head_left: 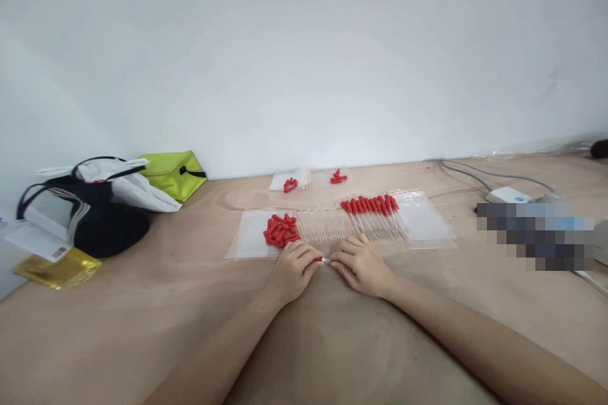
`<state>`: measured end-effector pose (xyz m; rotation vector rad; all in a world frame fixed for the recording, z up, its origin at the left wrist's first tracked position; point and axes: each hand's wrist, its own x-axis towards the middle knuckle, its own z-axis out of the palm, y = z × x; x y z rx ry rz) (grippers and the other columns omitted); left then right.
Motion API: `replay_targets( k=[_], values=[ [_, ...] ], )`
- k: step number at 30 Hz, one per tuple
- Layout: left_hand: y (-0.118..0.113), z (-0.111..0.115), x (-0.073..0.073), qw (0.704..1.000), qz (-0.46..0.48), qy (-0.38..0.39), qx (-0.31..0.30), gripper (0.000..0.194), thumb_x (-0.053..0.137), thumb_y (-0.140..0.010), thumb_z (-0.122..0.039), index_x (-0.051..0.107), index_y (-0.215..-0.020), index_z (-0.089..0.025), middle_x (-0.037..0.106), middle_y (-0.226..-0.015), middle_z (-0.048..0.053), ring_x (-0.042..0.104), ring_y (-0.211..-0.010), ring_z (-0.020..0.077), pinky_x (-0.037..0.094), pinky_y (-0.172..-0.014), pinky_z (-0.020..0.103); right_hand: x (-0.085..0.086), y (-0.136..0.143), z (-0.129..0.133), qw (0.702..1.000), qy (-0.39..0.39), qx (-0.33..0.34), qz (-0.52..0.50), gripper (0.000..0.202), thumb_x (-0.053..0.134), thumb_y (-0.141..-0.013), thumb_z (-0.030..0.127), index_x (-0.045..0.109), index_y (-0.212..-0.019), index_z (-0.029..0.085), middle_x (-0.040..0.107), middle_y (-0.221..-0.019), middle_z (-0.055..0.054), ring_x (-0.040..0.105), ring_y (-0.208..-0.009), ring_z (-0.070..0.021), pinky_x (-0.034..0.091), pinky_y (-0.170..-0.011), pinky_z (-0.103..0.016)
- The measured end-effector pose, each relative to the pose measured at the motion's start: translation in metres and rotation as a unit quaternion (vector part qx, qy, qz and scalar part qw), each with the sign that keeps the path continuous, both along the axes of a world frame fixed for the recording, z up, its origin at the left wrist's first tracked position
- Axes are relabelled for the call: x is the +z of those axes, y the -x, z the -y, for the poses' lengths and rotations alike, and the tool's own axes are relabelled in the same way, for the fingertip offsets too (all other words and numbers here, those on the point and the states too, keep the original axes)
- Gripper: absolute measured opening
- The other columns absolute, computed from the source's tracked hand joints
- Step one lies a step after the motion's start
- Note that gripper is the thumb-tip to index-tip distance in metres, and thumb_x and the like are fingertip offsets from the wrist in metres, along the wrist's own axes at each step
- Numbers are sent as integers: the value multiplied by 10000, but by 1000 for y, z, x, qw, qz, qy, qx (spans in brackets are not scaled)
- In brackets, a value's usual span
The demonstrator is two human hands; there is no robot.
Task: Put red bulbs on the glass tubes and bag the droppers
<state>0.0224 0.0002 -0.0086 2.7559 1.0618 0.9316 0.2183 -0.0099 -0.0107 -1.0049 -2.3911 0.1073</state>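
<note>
In front of me my left hand [297, 269] pinches a red rubber bulb, of which only a little shows past the fingertips. My right hand [363, 267] grips a thin clear tube [325, 260], whose end meets the red piece between my hands. Behind my left hand is a pile of loose red bulbs [280, 230] on a clear plastic bag [247, 234]. A row of bare thin tubes [322, 224] lies beyond the gap between my hands. Behind my right hand, several droppers with red tops [370, 205] lie side by side, partly over another clear bag [427, 218].
Farther back lie two small groups of red bulbs [290, 185] [339, 176] near the wall. On the left are a black bag [109, 228], a lime-green pouch [171, 174] and a gold packet [59, 269]. A white adapter [509, 195] with grey cables and a blurred-out object [534, 234] sit right.
</note>
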Motion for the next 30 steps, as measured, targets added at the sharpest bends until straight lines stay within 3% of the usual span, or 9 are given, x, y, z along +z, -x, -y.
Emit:
replay_targets(
  k=[4, 9, 14, 21, 27, 30],
  values=[
    [5, 0, 1, 998, 20, -28, 44, 171, 514, -827, -270, 554, -977, -197, 597, -889, 49, 505, -860, 201, 386, -792, 355, 1, -1, -2, 998, -32, -53, 16, 207, 421, -852, 242, 612, -797, 186, 620, -744, -39, 484, -751, -158, 209, -656, -310],
    [18, -7, 1, 989, 53, -20, 139, 71, 530, -783, -220, 509, -838, -179, 547, -899, 62, 489, -873, 217, 407, -789, 378, 0, -5, -30, 970, -35, -240, -22, 233, 388, -849, 242, 609, -818, 175, 646, -785, -55, 518, -739, -170, 201, -656, -307],
    [26, -13, -2, 987, 51, -12, 155, 35, 512, -780, -188, 490, -807, -180, 529, -847, 53, 503, -826, 203, 438, -742, 349, 1, 1, -63, 929, -15, -370, 16, 237, 369, -843, 248, 586, -857, 154, 652, -767, -86, 545, -773, -212, 198, -680, -323],
    [24, -11, -3, 984, 5, -16, 179, 147, 575, -753, -307, 501, -759, -180, 548, -712, 28, 517, -693, 198, 432, -654, 346, 1, 9, -70, 922, 10, -378, 79, 227, 376, -817, 184, 601, -836, 160, 650, -841, -113, 547, -790, -216, 208, -691, -345],
    [26, -12, -6, 981, 4, -32, 191, 45, 524, -776, -230, 511, -783, -187, 567, -675, 13, 535, -658, 190, 431, -630, 332, 1, 10, -71, 920, 49, -384, 63, 251, 392, -801, 229, 634, -790, 167, 656, -850, -101, 543, -835, -223, 233, -728, -359],
    [26, -12, -6, 980, 32, -47, 191, 93, 481, -811, -234, 522, -878, -186, 567, -709, 21, 542, -681, 186, 445, -648, 326, 5, 11, -72, 916, 82, -388, 61, 290, 400, -802, 301, 650, -801, 154, 655, -838, -120, 544, -846, -236, 241, -754, -372]
  ],
)
